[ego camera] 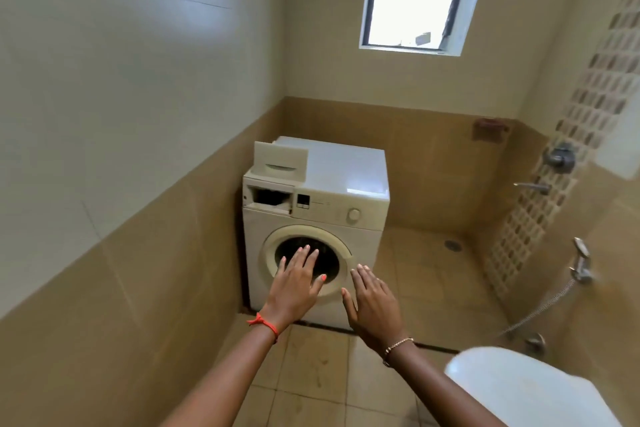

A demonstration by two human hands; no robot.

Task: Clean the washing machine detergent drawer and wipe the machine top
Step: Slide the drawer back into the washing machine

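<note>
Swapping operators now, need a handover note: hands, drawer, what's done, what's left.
Hands: left hand and right hand both open and empty, held out toward the washing machine.
Drawer: pulled out, standing on the machine top at its front left, above the open slot.
Done: drawer removed.
Left: clean the drawer, refit it, wipe the top. No cloth in view.

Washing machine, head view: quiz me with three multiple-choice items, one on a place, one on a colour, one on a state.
1. Where is the detergent drawer? A shut in place B on the machine top C on the floor
2. The band on the left wrist is: A orange B blue C green
3. The left hand and right hand are: A gripping a cloth B fists C open, empty
B, drawer stands on top, slot gaping; A, orange thread; C, fingers straight, holding nothing.
</note>
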